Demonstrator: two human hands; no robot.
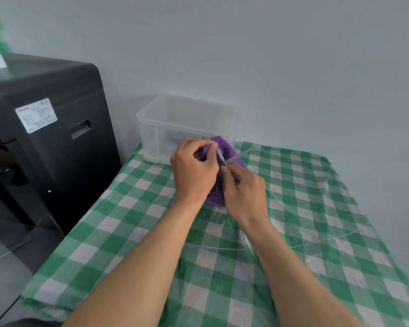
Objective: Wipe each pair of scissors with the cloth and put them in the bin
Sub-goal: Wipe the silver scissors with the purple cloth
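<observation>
A small pair of metal scissors (pixel 236 156) is held above the table with its blades spread apart in a V. My right hand (pixel 243 192) grips its handles, which are hidden inside the fist. My left hand (pixel 194 171) holds a purple cloth (pixel 224 149) and pinches it around the left blade near its tip. The cloth hangs down between both hands. Just behind them stands a clear plastic bin (pixel 187 128) at the table's far left, with something dark and blurred lying inside.
The table (pixel 316 220) wears a green-and-white checked cover under clear plastic. A tall black appliance (pixel 45 138) stands left of the table, close to the bin. A plain pale wall runs behind.
</observation>
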